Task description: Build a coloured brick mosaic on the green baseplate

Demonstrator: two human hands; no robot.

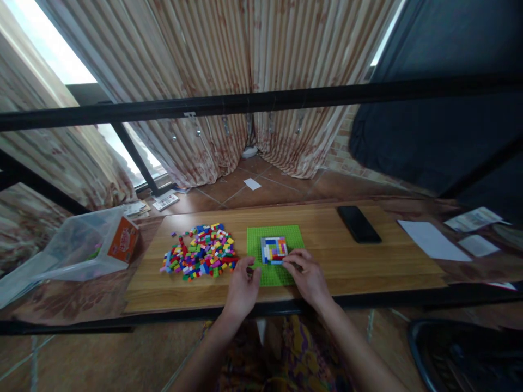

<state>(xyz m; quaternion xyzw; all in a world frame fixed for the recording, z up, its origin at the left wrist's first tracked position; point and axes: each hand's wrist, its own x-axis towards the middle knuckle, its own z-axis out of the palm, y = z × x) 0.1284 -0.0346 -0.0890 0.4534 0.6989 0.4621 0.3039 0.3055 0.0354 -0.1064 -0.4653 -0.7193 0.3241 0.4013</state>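
Note:
A square build of toy building bricks (273, 251) in white, blue, red, orange and grey sits on a green studded baseplate (254, 235). My right hand (309, 277) pinches at the near right corner of the build, thumb and forefinger together. Whatever lies between those fingertips is too small to make out. Over the baseplate's left edge is my left hand (242, 286), its fingers loosely curled and the thumb apart from them, with nothing visible in it. Just left of this hand spreads a pile of loose, mixed-colour bricks (202, 250).
The wooden board (322, 239) carries a black phone (358, 224) at its right. A clear plastic box (87, 245) with an orange label lies on its side at the left. White paper (433, 239) rests at the right, and a black rail (261, 102) crosses beyond the board.

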